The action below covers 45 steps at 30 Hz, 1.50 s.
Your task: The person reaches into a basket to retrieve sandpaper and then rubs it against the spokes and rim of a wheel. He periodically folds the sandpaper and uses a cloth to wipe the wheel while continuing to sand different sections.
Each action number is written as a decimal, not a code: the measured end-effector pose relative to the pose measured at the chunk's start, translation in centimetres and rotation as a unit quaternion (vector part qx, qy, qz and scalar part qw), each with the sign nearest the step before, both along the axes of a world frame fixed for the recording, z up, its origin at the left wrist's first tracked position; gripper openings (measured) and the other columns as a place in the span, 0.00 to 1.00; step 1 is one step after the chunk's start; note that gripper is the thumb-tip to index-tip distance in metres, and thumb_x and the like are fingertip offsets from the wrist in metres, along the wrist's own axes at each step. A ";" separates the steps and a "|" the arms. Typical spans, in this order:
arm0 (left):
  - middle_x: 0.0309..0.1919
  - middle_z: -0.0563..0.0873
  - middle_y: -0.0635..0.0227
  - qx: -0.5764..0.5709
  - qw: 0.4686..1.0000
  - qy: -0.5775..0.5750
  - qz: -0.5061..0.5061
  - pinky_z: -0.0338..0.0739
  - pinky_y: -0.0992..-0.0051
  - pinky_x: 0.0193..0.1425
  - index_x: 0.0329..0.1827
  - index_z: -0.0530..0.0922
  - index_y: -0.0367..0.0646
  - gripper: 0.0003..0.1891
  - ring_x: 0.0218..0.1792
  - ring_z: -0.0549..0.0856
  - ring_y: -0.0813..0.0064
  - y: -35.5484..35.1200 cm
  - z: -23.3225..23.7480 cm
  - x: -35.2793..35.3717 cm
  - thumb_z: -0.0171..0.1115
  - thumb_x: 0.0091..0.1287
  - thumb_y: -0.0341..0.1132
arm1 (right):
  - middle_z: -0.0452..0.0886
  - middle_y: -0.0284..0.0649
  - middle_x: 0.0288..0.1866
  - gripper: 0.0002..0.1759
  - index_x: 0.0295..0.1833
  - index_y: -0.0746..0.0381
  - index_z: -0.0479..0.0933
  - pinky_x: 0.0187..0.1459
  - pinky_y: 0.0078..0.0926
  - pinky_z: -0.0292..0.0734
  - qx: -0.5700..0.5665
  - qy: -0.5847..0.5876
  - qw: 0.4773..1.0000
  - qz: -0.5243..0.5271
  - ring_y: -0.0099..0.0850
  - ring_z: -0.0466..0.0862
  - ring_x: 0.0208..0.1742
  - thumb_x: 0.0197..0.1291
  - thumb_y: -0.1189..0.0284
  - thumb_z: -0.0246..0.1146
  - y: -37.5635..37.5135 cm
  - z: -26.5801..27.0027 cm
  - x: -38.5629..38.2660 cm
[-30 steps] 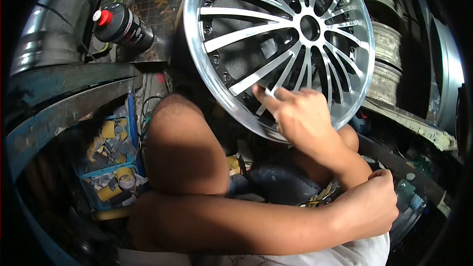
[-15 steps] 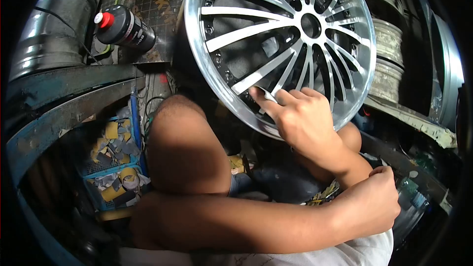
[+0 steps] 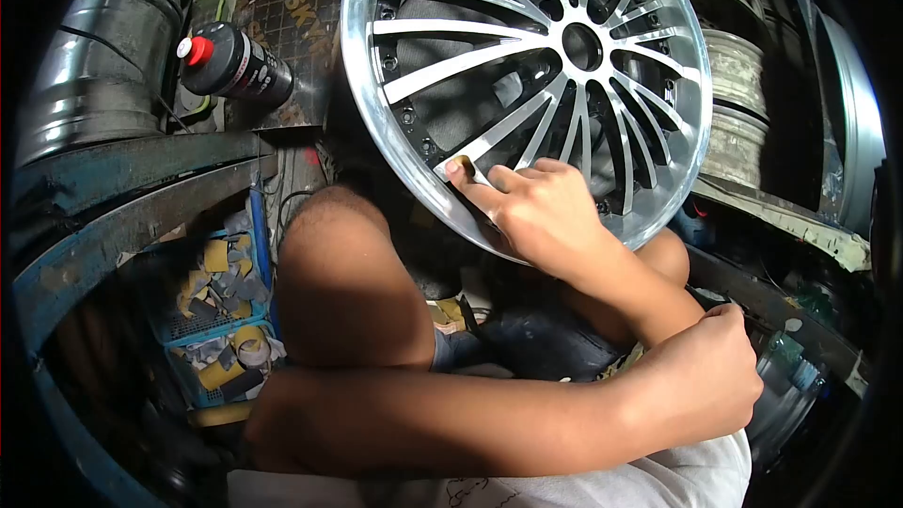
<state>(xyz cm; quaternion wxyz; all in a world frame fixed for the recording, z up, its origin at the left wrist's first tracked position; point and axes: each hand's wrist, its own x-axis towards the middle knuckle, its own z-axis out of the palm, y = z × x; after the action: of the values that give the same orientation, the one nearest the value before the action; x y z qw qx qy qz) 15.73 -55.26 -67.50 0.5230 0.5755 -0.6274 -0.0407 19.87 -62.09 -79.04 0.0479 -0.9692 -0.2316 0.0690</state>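
Observation:
A multi-spoke alloy wheel rim [image 3: 362, 85] with a bright polished lip and dark gaps between its spokes leans in front of my knees. My right hand [image 3: 546, 212] is on its lower left part, the thumb and finger pressing a small piece of sandpaper [image 3: 467, 166] at the outer end of a spoke. My left hand [image 3: 710, 372] is curled closed beside my right forearm, back of the hand towards me. Its fingers are mostly hidden, so I cannot make out what they hold, if anything.
A dark bottle [image 3: 235, 66] with a red and white cap stands on a worn board [image 3: 292, 19] at upper left. Blue baskets [image 3: 183, 327] hold sandpaper scraps. Stacked rims [image 3: 734, 85] stand at right, a shiny metal cylinder [image 3: 103, 56] at left. A metal frame [image 3: 141, 165] borders my left side.
My right hand has moved a little left and up along the rim, and the sandpaper shows more plainly. The wheel appears shifted slightly left. My left hand stays closed in about the same place.

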 end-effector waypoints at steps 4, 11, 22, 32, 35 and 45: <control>0.20 0.84 0.76 0.010 1.000 0.007 0.009 0.67 0.69 0.36 0.22 0.86 0.49 0.09 0.25 0.81 0.75 0.3 0.4 0.2 0.67 0.59 0.38 | 0.82 0.33 0.31 0.26 0.67 0.58 0.83 0.29 0.32 0.80 -0.035 0.048 0.998 -0.001 0.31 0.86 0.23 0.62 0.70 0.61 0.8 2.2 0.4; 0.20 0.86 0.76 0.028 0.999 0.015 -0.021 0.68 0.69 0.37 0.22 0.87 0.50 0.09 0.26 0.83 0.75 0.2 0.7 0.5 0.67 0.59 0.38 | 0.79 0.32 0.30 0.26 0.67 0.54 0.83 0.31 0.33 0.78 0.000 0.031 0.999 -0.023 0.31 0.83 0.23 0.62 0.70 0.61 0.8 2.4 -0.2; 0.19 0.83 0.78 -0.005 1.000 -0.003 0.007 0.64 0.70 0.35 0.20 0.85 0.52 0.09 0.25 0.80 0.76 0.2 0.4 0.6 0.67 0.59 0.37 | 0.91 0.41 0.50 0.23 0.63 0.57 0.85 0.45 0.31 0.86 0.353 0.062 0.902 -0.241 0.35 0.92 0.41 0.61 0.79 0.74 -1.7 0.5 0.4; 0.19 0.84 0.77 0.026 0.999 -0.029 -0.023 0.63 0.70 0.34 0.21 0.86 0.50 0.09 0.25 0.81 0.76 -0.7 -0.1 0.5 0.68 0.59 0.38 | 0.83 0.44 0.65 0.14 0.57 0.66 0.81 0.61 0.31 0.78 0.572 0.174 0.739 -0.312 0.28 0.84 0.59 0.72 0.72 0.70 -1.9 -0.9 0.2; 0.20 0.85 0.79 0.026 0.999 -0.040 -0.017 0.65 0.70 0.36 0.23 0.89 0.51 0.09 0.28 0.84 0.76 -0.8 -0.1 0.4 0.70 0.62 0.37 | 0.83 0.42 0.66 0.15 0.60 0.65 0.78 0.57 0.31 0.81 0.685 0.314 0.539 -0.378 0.31 0.85 0.57 0.74 0.71 0.68 -0.9 0.6 0.1; 0.23 0.87 0.78 0.019 0.999 -0.030 -0.024 0.68 0.68 0.39 0.25 0.89 0.52 0.07 0.29 0.85 0.74 -0.7 0.7 0.7 0.68 0.62 0.38 | 0.75 0.43 0.43 0.23 0.47 0.58 0.75 0.40 0.43 0.78 0.205 0.037 0.962 -0.175 0.48 0.81 0.38 0.48 0.76 0.78 -0.9 0.0 -0.9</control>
<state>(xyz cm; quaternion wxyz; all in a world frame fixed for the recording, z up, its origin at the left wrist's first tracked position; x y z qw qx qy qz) 16.42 -55.93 -66.84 0.4918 0.5712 -0.6554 -0.0481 18.96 -62.98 -79.05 0.2652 -0.9608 -0.0659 0.0460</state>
